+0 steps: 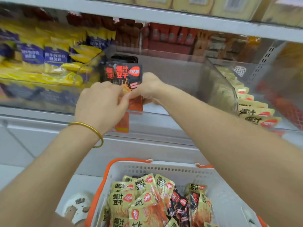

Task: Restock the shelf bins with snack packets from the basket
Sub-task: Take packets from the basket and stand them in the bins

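Both hands, the left hand (101, 102) and right hand (147, 87), pinch a small stack of black snack packets (122, 73) by its lower edge, upright at the left end of a clear shelf bin (213, 79). The white basket (164, 169) of packets sits near, below.

Both hands (124, 94) hold packets (122, 74) upright at the left end of the middle bin (213, 79); the basket (164, 167) of packets sits below, before the shelf (147, 17).

I read this as a shop aisle. Shelf bins (218, 82) hold packaged snacks at 12 o'clock; a shopping basket (164, 169) sits at 6.
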### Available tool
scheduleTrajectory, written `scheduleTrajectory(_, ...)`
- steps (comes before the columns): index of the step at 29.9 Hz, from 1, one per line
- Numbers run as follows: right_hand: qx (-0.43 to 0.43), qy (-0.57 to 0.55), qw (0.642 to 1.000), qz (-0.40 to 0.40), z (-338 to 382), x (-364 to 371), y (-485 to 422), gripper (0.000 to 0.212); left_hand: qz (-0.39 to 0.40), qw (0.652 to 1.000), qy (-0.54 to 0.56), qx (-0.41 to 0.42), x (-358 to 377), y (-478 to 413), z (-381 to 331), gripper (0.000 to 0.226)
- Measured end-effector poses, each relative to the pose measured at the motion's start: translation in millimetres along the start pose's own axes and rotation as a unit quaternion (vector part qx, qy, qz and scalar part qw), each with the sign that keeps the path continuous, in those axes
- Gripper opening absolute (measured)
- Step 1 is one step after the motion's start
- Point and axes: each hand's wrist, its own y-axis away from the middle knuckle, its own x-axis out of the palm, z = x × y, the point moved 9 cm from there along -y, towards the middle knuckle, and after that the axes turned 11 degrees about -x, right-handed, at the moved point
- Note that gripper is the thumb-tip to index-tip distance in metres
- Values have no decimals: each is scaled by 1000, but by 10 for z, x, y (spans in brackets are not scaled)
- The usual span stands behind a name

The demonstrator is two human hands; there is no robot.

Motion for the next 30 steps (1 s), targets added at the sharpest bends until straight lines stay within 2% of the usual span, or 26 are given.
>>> scheduleTrajectory(4,1,172,985,7,-79,172,-310,27,21,1000,7,-16,99,-28,59,52)
scheduleTrajectory(6,21,201,979,17,-109,189,-347,21,32,999,12,-23,133,-29,73,53)
scheduleTrajectory(9,59,164,985,10,-147,252,-381,13,35,999,25,-27,106,-19,75,50)
scheduleTrajectory(12,99,178,979,22,-161,306,-389,22,42,998,22,-29,107,-9,77,50)
scheduleTrajectory(15,116,146,982,38,-178,342,-356,17,34,999,26,-25,104,-4,73,49)
scheduleTrajectory(18,129,101,985,51,-201,347,-279,36,11,998,50,-24,92,-6,98,48)
scheduleTrajectory(20,112,93,989,41,-134,271,-214,28,-19,997,74,-7,27,3,77,45)
scheduleTrajectory(22,70,93,993,1,28,44,-112,33,-69,993,90,22,-110,65,3,37)
scheduleTrajectory(26,-64,110,989,-75,499,-533,692,34,-149,975,153,63,-398,384,-260,17)
scheduleTrajectory(28,-86,94,990,-62,468,-708,1274,26,-118,966,206,103,-343,608,-514,17)
scheduleTrajectory(30,-39,69,997,-12,98,-748,1763,21,-19,962,238,134,-47,856,-813,20)
